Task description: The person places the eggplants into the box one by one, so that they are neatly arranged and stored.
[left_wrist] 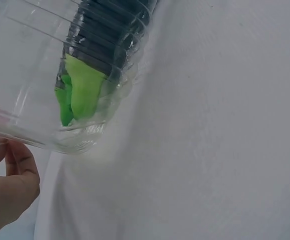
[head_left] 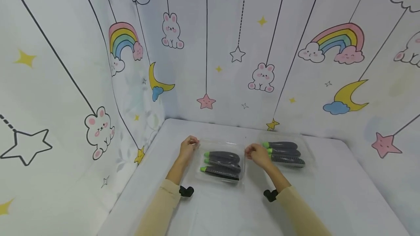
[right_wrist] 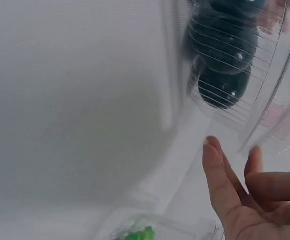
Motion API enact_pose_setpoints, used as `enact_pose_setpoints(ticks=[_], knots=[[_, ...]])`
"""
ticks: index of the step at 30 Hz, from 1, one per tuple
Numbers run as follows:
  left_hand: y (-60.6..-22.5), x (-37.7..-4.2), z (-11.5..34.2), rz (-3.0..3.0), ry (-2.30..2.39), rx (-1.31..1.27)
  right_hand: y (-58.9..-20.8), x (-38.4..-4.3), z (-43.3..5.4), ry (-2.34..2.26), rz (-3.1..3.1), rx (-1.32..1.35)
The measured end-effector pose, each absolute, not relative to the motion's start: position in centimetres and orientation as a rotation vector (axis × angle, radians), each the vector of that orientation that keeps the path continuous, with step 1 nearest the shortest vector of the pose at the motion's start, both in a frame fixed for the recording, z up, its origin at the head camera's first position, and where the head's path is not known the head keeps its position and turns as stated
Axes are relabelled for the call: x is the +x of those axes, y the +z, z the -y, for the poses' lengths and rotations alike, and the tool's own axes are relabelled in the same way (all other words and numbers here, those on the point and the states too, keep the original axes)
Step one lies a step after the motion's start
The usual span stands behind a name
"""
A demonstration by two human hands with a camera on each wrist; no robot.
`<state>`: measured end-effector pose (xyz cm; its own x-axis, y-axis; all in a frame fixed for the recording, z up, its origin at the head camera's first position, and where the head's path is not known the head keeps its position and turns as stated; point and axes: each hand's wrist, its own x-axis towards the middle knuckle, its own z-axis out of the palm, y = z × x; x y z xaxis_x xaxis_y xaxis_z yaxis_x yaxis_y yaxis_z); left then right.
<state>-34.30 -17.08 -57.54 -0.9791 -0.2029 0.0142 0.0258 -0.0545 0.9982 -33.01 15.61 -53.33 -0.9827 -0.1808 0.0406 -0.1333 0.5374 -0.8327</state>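
Note:
A clear plastic box (head_left: 193, 172) lies on the white table, with three dark eggplants (head_left: 224, 156) inside, their green stem ends pointing left. At its far left corner my left hand (head_left: 187, 149) pinches the rim between thumb and fingers. In the left wrist view the box's transparent wall (left_wrist: 30, 75) shows green stems (left_wrist: 85, 87) through it. My right hand (head_left: 258, 155) is at the box's right side. The right wrist view shows its fingers (right_wrist: 220, 175) and thumb spread apart just beyond the rim, with the eggplants' rounded dark ends (right_wrist: 225, 50) behind the plastic.
Right of my right hand lies a second clear box (head_left: 310, 152) with three more eggplants (head_left: 285, 152). The white table (head_left: 226, 210) meets a fabric wall (head_left: 223, 79) printed with rabbits, stars and rainbows at the back and sides. Black wrist mounts (head_left: 187, 191) sit at both sleeves.

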Motion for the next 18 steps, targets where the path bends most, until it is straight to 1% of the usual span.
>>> enact_pose_setpoints(ticks=[7, 10, 18], knots=[[-58.3, -33.8, 17.8, 2.066, -2.179, 0.197, -53.2, -31.5, -15.5, -1.374, -2.751, -0.298], [-57.8, -33.2, 18.1, 2.073, -2.205, 0.202, -53.3, -31.4, -15.2, -1.329, -2.798, -0.327], [-58.5, -33.0, 17.5, 2.140, -2.020, 0.212, -53.2, -30.8, -14.9, -1.305, -2.821, -0.335]])
